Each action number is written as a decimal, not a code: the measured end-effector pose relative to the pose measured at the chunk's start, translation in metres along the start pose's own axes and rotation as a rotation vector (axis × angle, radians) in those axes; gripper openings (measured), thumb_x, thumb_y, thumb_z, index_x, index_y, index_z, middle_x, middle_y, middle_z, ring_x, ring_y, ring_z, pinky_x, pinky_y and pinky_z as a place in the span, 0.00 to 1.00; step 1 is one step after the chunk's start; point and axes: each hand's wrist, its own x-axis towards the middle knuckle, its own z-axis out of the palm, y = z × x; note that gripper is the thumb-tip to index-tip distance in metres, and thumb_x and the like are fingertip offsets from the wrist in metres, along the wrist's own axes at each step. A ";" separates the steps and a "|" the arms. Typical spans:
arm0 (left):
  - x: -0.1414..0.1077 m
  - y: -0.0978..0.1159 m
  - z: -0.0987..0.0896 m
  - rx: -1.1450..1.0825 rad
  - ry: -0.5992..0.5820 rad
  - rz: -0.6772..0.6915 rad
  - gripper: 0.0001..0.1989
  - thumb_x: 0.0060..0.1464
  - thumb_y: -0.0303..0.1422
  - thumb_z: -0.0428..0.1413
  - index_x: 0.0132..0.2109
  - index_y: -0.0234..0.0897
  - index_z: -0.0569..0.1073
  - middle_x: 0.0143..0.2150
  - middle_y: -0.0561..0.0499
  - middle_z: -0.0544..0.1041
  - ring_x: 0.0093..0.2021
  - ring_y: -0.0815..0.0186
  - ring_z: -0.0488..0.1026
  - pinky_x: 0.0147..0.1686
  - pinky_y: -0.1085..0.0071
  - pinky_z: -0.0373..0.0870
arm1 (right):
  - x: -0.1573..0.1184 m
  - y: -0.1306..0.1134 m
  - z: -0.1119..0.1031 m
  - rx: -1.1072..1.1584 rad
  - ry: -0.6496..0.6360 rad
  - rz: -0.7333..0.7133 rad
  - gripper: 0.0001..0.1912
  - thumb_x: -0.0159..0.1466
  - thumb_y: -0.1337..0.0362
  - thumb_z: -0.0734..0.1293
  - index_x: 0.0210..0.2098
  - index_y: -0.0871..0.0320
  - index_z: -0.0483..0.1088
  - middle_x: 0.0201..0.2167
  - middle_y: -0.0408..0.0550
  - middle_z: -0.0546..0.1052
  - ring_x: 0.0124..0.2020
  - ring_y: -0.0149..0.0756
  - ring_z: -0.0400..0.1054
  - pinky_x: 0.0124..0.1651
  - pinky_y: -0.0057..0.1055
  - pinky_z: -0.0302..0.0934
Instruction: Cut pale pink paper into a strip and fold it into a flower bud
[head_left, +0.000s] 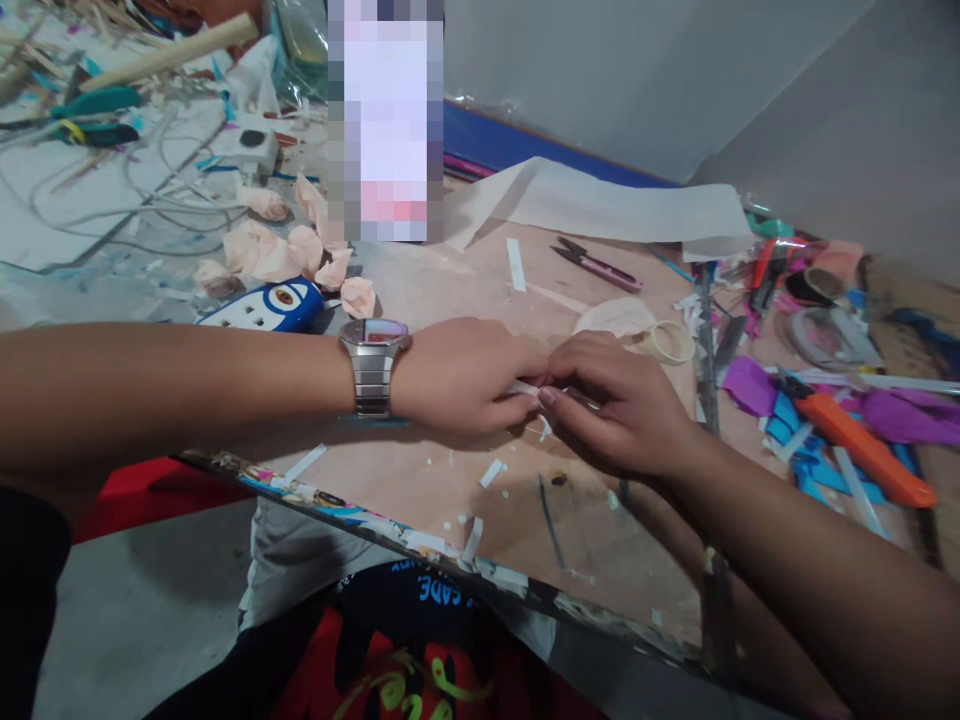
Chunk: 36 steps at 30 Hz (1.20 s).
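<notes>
My left hand (pixel 472 375), with a metal watch (pixel 373 370) at its wrist, is closed over the middle of the worktable (pixel 420 480). Against its fingertips, my right hand (pixel 619 400) pinches with thumb and forefinger. A thin white strip (pixel 523 387) shows between the two hands; its ends are hidden by the fingers. Just below them a small white scrap (pixel 545 430) hangs or lies; I cannot tell which. Another short white strip (pixel 491 473) lies on the board nearer to me. Beyond the hands rest pink-handled thread snips (pixel 598 266) and a tape roll (pixel 671 342).
Crumpled peach paper pieces (pixel 277 250) and a blue-and-white power strip (pixel 262 306) lie at left, with green-handled pliers (pixel 97 115) and cables behind. An orange cutter (pixel 862 445) sits among purple and blue scraps at right. White paper (pixel 592 205) curls at the back.
</notes>
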 end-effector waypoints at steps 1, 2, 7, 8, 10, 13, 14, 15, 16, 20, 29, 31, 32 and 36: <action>0.000 0.000 -0.001 -0.021 0.004 -0.012 0.14 0.66 0.39 0.52 0.43 0.38 0.80 0.36 0.49 0.82 0.33 0.66 0.73 0.32 0.68 0.53 | 0.000 -0.001 0.000 -0.008 0.015 0.002 0.06 0.70 0.61 0.67 0.38 0.56 0.73 0.32 0.45 0.76 0.36 0.33 0.69 0.44 0.36 0.59; 0.000 0.001 -0.003 -0.047 0.004 -0.023 0.14 0.66 0.38 0.52 0.43 0.37 0.81 0.36 0.49 0.82 0.33 0.66 0.73 0.32 0.68 0.54 | -0.001 -0.002 0.000 -0.018 0.030 0.003 0.06 0.70 0.61 0.67 0.38 0.55 0.73 0.32 0.45 0.76 0.36 0.33 0.69 0.45 0.36 0.59; 0.001 0.002 -0.010 -0.235 -0.036 -0.052 0.14 0.65 0.37 0.53 0.40 0.34 0.81 0.36 0.50 0.83 0.34 0.69 0.73 0.34 0.71 0.59 | -0.001 -0.006 -0.001 -0.069 0.085 -0.013 0.05 0.70 0.61 0.67 0.37 0.55 0.72 0.32 0.45 0.77 0.36 0.35 0.70 0.47 0.39 0.60; 0.002 0.002 -0.011 -0.277 -0.048 -0.058 0.14 0.65 0.37 0.53 0.38 0.34 0.80 0.35 0.50 0.83 0.33 0.70 0.73 0.34 0.72 0.60 | -0.001 -0.007 -0.001 -0.075 0.090 -0.016 0.05 0.70 0.61 0.66 0.37 0.55 0.72 0.32 0.45 0.77 0.36 0.35 0.70 0.47 0.39 0.60; 0.003 0.003 -0.013 -0.362 -0.079 -0.073 0.15 0.65 0.37 0.53 0.35 0.33 0.79 0.32 0.51 0.82 0.31 0.72 0.73 0.33 0.74 0.61 | -0.001 -0.007 -0.001 -0.083 0.102 -0.017 0.06 0.70 0.61 0.66 0.37 0.55 0.71 0.31 0.45 0.77 0.36 0.36 0.70 0.47 0.40 0.60; 0.004 0.004 -0.014 -0.490 -0.140 -0.125 0.16 0.66 0.36 0.53 0.32 0.33 0.78 0.28 0.52 0.82 0.27 0.74 0.74 0.31 0.76 0.64 | -0.001 -0.007 -0.001 -0.086 0.117 -0.021 0.06 0.70 0.61 0.67 0.37 0.55 0.71 0.31 0.45 0.76 0.36 0.36 0.70 0.47 0.40 0.60; 0.004 0.005 -0.014 -0.531 -0.164 -0.152 0.16 0.66 0.35 0.53 0.33 0.33 0.78 0.28 0.52 0.82 0.26 0.75 0.74 0.30 0.77 0.65 | -0.002 -0.006 -0.001 -0.085 0.117 -0.023 0.05 0.70 0.61 0.67 0.37 0.55 0.71 0.31 0.45 0.76 0.36 0.36 0.70 0.47 0.40 0.60; 0.004 0.005 -0.014 -0.569 -0.187 -0.178 0.15 0.66 0.35 0.53 0.33 0.33 0.78 0.28 0.52 0.82 0.25 0.75 0.75 0.29 0.78 0.66 | -0.002 -0.006 -0.001 -0.085 0.114 -0.023 0.05 0.70 0.61 0.67 0.37 0.55 0.71 0.31 0.45 0.76 0.36 0.36 0.70 0.47 0.40 0.59; 0.004 0.006 -0.014 -0.604 -0.207 -0.202 0.15 0.66 0.34 0.52 0.34 0.32 0.78 0.29 0.51 0.82 0.25 0.74 0.75 0.28 0.78 0.66 | -0.002 -0.006 -0.001 -0.085 0.108 -0.023 0.05 0.70 0.61 0.67 0.37 0.55 0.71 0.32 0.45 0.76 0.36 0.36 0.70 0.47 0.40 0.59; 0.003 0.006 -0.012 -0.710 -0.247 -0.262 0.15 0.67 0.35 0.52 0.35 0.32 0.76 0.30 0.49 0.82 0.25 0.73 0.76 0.25 0.78 0.69 | -0.001 -0.007 -0.002 -0.084 0.093 -0.034 0.06 0.70 0.62 0.67 0.37 0.56 0.71 0.32 0.45 0.76 0.36 0.35 0.69 0.47 0.39 0.59; 0.005 0.003 -0.006 -0.735 -0.275 -0.319 0.16 0.68 0.39 0.51 0.37 0.32 0.75 0.33 0.46 0.84 0.25 0.73 0.77 0.25 0.79 0.70 | -0.001 -0.005 -0.001 -0.107 0.086 -0.025 0.08 0.70 0.60 0.66 0.35 0.56 0.72 0.30 0.46 0.76 0.35 0.34 0.69 0.46 0.39 0.59; 0.005 0.003 -0.006 -0.732 -0.283 -0.328 0.17 0.68 0.39 0.50 0.36 0.32 0.75 0.33 0.46 0.84 0.25 0.72 0.77 0.25 0.79 0.70 | -0.001 -0.005 -0.001 -0.102 0.078 -0.012 0.08 0.70 0.60 0.66 0.35 0.56 0.71 0.30 0.46 0.76 0.35 0.35 0.68 0.46 0.39 0.59; 0.005 0.003 -0.006 -0.731 -0.285 -0.331 0.17 0.69 0.39 0.50 0.36 0.32 0.74 0.33 0.46 0.83 0.25 0.72 0.77 0.25 0.79 0.70 | -0.001 -0.005 -0.001 -0.098 0.078 -0.010 0.08 0.70 0.61 0.66 0.35 0.56 0.71 0.30 0.46 0.75 0.35 0.35 0.68 0.46 0.39 0.59; 0.005 0.004 -0.007 -0.718 -0.287 -0.329 0.18 0.69 0.39 0.50 0.36 0.32 0.75 0.32 0.46 0.83 0.25 0.72 0.78 0.25 0.78 0.71 | -0.001 -0.005 -0.001 -0.082 0.076 -0.033 0.06 0.69 0.62 0.66 0.36 0.56 0.70 0.30 0.45 0.75 0.35 0.34 0.68 0.46 0.39 0.58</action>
